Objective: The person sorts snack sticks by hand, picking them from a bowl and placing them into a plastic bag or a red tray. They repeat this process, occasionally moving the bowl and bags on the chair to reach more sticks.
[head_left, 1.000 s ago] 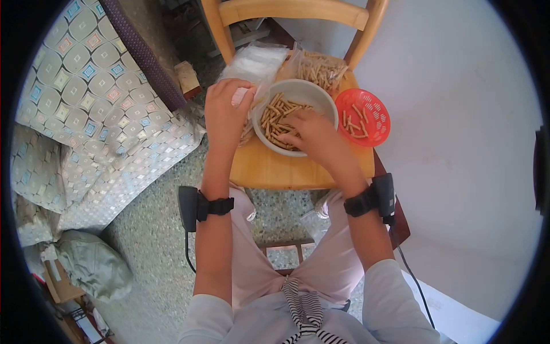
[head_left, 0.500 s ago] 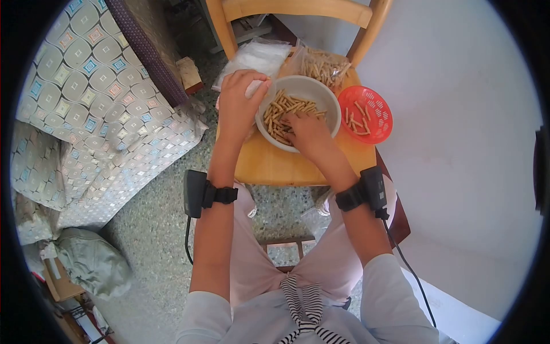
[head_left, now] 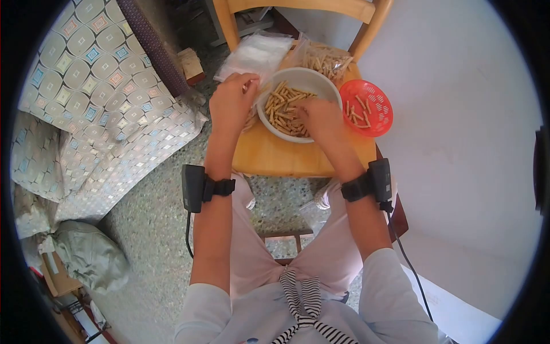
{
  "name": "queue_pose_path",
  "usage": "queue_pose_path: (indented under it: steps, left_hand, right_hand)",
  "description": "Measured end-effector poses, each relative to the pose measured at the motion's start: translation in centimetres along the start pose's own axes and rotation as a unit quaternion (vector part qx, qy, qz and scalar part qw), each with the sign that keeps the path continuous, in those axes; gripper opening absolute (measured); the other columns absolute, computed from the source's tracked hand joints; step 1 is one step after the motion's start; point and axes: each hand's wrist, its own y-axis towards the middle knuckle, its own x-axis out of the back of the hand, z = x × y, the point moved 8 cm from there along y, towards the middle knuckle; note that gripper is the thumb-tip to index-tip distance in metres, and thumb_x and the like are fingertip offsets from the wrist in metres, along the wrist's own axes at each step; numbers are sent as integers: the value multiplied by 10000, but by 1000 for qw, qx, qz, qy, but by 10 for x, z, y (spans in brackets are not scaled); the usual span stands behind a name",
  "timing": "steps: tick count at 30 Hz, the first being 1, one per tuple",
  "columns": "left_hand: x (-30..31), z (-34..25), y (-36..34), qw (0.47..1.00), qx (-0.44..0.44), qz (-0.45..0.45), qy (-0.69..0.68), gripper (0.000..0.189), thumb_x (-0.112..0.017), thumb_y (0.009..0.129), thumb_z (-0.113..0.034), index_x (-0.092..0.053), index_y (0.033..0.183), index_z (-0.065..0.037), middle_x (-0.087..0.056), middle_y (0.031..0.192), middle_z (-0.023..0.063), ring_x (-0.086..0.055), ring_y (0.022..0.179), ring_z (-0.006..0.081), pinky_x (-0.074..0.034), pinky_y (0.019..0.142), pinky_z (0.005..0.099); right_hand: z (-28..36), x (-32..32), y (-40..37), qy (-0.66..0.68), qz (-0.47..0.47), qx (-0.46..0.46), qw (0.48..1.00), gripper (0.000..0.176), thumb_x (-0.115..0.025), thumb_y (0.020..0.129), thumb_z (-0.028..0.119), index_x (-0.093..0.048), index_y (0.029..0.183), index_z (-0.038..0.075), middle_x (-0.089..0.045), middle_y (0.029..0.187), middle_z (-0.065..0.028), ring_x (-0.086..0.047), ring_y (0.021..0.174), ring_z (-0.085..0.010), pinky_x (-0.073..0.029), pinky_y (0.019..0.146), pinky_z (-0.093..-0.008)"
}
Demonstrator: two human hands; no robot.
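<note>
Right hand [head_left: 322, 118] inside bowl [head_left: 312, 75] rim, left hand [head_left: 230, 104] just outside

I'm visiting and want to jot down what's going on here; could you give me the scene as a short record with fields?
Seat: wooden chair
Left hand: beside the bowl, fingers curled; its grip is too unclear to tell
Right hand: inside the bowl, fingers at the sticks
Bowl: pale, round, with many short brown sticks
Basket: red, right of the bowl, a few sticks inside
Behind bowl: clear bag of sticks
Behind left hand: whitish plastic packaging
</note>
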Motion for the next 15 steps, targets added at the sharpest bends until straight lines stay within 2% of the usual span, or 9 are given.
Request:
queue_pose_path:
  steps: [2, 3, 5, 9, 11, 12, 13, 14, 15]
  left_hand:
    - [17, -4, 2, 995, -19, -83, -44, 175, -672, 911, -219, -759, 1015, -108, -697, 887, 76, -666, 729, 242, -522, 684, 349]
    - [21, -5, 3, 995, -19, -83, -45, 175, -672, 911, -219, -759, 1015, -108, -697, 887, 76, -666, 729, 242, -522, 684, 349]
    - [39, 1, 0, 979, 12, -159, -126, 165, -671, 909, -195, -756, 1017, -104, -663, 800, 72, -618, 666, 200, -494, 642, 318]
    - [41, 1, -1, 979, 16, -145, -140, 159, -674, 904, -184, -758, 1014, -105, -628, 738, 65, -562, 611, 176, -467, 599, 308]
    - [35, -8, -3, 991, 8, -130, -38, 154, -715, 900, -157, -762, 1030, -90, -568, 676, 43, -489, 585, 100, -409, 559, 273]
    - [35, -12, -5, 991, 8, -130, -37, 154, -715, 900, -157, -762, 1030, -90, -568, 676, 43, -489, 585, 100, -409, 559, 273]
    - [35, -22, -7, 989, -37, -131, -62, 175, -733, 886, -174, -761, 1041, -97, -570, 690, 40, -505, 611, 123, -426, 591, 286]
    - [35, -32, -8, 984, -83, -131, -87, 200, -752, 873, -191, -759, 1053, -104, -572, 704, 37, -520, 637, 146, -442, 624, 300]
    - [33, -33, -7, 984, -83, -131, -87, 200, -752, 873, -191, -759, 1053, -104, -572, 704, 37, -520, 637, 146, -442, 624, 300]
  right_hand:
    - [4, 19, 3, 21, -25, -16, 999, 166, -682, 873, 187, -776, 1009, 171, -734, 832, -111, -709, 757, -285, -532, 729, -446]
    - [7, 29, 5, 26, -47, -21, 998, 157, -690, 881, 201, -764, 1015, 169, -734, 839, -114, -706, 751, -295, -537, 709, -432]
    - [10, 40, 9, 30, -69, -27, 997, 151, -698, 888, 214, -752, 1021, 166, -734, 847, -117, -702, 746, -305, -542, 689, -419]
    - [6, 48, 10, 145, -128, -70, 979, 181, -762, 847, 230, -712, 989, 131, -735, 836, -92, -703, 733, -292, -537, 671, -403]
    - [5, 51, 11, 185, -148, -72, 969, 186, -776, 835, 223, -701, 969, 117, -735, 834, -84, -699, 721, -288, -534, 667, -397]
    - [15, 57, 11, 181, -159, -15, 970, 172, -776, 833, 197, -700, 959, 107, -723, 848, -76, -689, 723, -283, -528, 661, -386]
    - [25, 63, 11, 177, -171, 42, 968, 158, -775, 831, 171, -699, 950, 98, -712, 862, -69, -680, 724, -277, -521, 656, -376]
    - [26, 65, 11, 177, -172, 42, 968, 158, -775, 831, 171, -699, 950, 98, -712, 862, -69, -680, 724, -277, -521, 656, -376]
    - [30, 67, 10, 181, -174, 54, 967, 136, -763, 837, 144, -703, 946, 89, -692, 879, -73, -669, 742, -279, -519, 666, -371]
